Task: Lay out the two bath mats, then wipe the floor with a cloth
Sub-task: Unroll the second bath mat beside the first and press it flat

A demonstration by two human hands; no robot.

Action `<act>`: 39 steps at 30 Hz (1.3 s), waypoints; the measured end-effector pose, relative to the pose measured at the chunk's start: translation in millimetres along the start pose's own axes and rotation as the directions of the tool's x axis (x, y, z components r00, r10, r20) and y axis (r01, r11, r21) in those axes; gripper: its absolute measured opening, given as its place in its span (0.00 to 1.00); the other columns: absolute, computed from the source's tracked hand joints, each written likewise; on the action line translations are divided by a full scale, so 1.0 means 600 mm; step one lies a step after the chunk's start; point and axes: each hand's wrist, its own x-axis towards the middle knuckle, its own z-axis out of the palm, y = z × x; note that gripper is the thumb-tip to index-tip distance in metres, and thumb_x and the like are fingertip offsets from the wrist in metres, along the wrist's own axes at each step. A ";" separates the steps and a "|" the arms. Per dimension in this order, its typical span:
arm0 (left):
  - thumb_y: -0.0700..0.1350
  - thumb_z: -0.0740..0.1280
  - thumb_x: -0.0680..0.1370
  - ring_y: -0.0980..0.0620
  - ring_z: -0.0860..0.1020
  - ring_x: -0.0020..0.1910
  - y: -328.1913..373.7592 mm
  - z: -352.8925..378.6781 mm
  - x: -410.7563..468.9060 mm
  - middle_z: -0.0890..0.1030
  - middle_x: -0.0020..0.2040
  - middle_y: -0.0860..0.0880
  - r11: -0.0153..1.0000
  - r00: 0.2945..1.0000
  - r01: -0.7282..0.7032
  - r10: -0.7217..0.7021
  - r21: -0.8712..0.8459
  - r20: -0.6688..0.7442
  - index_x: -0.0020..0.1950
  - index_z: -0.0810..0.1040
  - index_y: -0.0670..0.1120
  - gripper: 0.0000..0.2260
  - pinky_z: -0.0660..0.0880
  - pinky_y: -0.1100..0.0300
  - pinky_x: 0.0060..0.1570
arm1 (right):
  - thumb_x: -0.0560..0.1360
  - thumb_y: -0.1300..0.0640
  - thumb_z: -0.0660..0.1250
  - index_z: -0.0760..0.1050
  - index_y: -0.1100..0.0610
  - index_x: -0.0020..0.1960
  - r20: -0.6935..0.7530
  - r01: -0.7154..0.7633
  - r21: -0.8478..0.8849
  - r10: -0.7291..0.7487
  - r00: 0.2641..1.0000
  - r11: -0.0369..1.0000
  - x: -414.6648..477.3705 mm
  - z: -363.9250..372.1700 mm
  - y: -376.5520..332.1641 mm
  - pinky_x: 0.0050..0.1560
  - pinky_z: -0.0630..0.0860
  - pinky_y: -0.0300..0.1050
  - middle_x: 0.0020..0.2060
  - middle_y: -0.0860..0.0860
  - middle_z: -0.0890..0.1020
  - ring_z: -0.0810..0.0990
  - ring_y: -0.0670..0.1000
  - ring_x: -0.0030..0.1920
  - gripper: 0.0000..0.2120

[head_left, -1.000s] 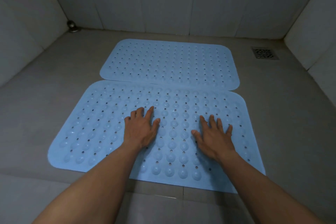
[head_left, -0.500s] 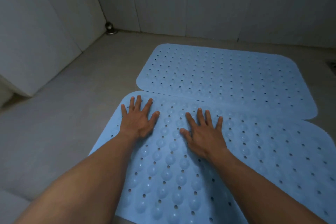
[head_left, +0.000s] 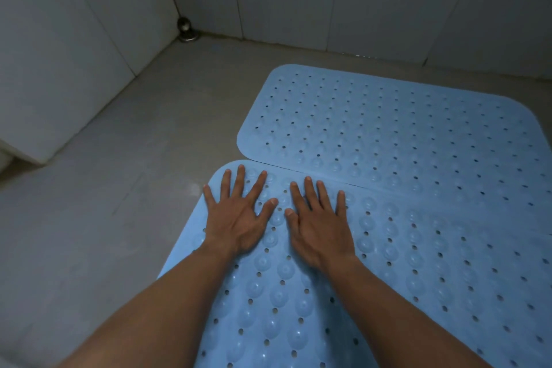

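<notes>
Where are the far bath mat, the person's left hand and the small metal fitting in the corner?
far bath mat (head_left: 388, 128), head view, on its bare middle.
left hand (head_left: 236, 224), head view, on the back of the hand, flat on the near mat.
metal fitting (head_left: 185, 28), head view, on its rounded body.

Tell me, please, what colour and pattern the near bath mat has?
Light blue, dotted with small holes and round bumps, on the near bath mat; the head view shows it.

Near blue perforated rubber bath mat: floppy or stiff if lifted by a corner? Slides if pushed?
Likely floppy: the near blue perforated rubber bath mat is thin and lies flat on the grey floor. Probably resists sliding: its domes look like suction cups, and the left hand and right hand press it flat.
</notes>
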 end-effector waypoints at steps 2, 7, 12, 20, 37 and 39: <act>0.69 0.40 0.80 0.46 0.35 0.80 0.001 0.001 0.001 0.37 0.82 0.52 1.000 1.000 -0.019 0.019 -0.002 -0.017 0.78 0.36 0.68 0.27 0.37 0.33 0.74 | 0.83 0.42 0.36 0.34 0.46 0.80 -0.018 -0.001 -0.008 0.001 1.000 1.000 0.002 0.002 0.000 0.75 0.33 0.62 0.80 0.49 0.38 0.34 0.51 0.79 0.28; 0.69 0.39 0.80 0.47 0.35 0.80 -0.003 0.010 0.004 0.38 0.82 0.50 0.999 0.997 -0.049 0.049 0.013 -0.054 0.79 0.40 0.67 0.27 0.35 0.36 0.75 | 0.83 0.42 0.38 0.38 0.47 0.80 -0.060 0.001 0.004 0.000 0.998 1.000 0.004 0.015 0.002 0.76 0.35 0.62 0.80 0.50 0.40 0.35 0.52 0.79 0.28; 0.69 0.39 0.79 0.47 0.40 0.81 -0.008 0.013 0.007 0.43 0.83 0.47 0.998 0.994 -0.070 0.069 0.001 -0.080 0.80 0.45 0.64 0.30 0.39 0.41 0.78 | 0.83 0.42 0.42 0.49 0.50 0.81 -0.093 -0.012 -0.013 0.011 0.996 1.000 0.009 0.028 0.002 0.76 0.43 0.63 0.80 0.51 0.50 0.45 0.53 0.80 0.28; 0.70 0.35 0.76 0.47 0.36 0.80 -0.008 0.004 0.007 0.38 0.82 0.48 0.999 0.999 -0.049 0.049 0.018 -0.019 0.79 0.39 0.66 0.31 0.36 0.42 0.77 | 0.83 0.43 0.39 0.35 0.48 0.80 0.036 0.022 0.044 -0.024 0.999 0.999 0.007 0.000 0.003 0.75 0.30 0.59 0.78 0.49 0.34 0.31 0.51 0.78 0.29; 0.62 0.42 0.83 0.41 0.39 0.81 0.240 -0.021 -0.066 0.41 0.82 0.44 0.995 0.992 -0.089 0.093 -0.051 0.087 0.82 0.46 0.57 0.27 0.36 0.35 0.75 | 0.84 0.45 0.45 0.41 0.54 0.81 0.049 -0.217 0.082 0.214 0.976 0.973 -0.176 -0.060 0.229 0.77 0.35 0.59 0.80 0.55 0.41 0.37 0.54 0.79 0.29; 0.63 0.43 0.83 0.42 0.37 0.80 0.297 -0.008 -0.084 0.39 0.82 0.44 0.981 0.975 -0.181 0.188 -0.065 0.119 0.82 0.45 0.58 0.28 0.36 0.35 0.75 | 0.84 0.43 0.44 0.41 0.53 0.81 0.029 -0.300 0.050 0.299 0.954 0.953 -0.200 -0.063 0.272 0.76 0.35 0.61 0.80 0.55 0.41 0.37 0.55 0.79 0.30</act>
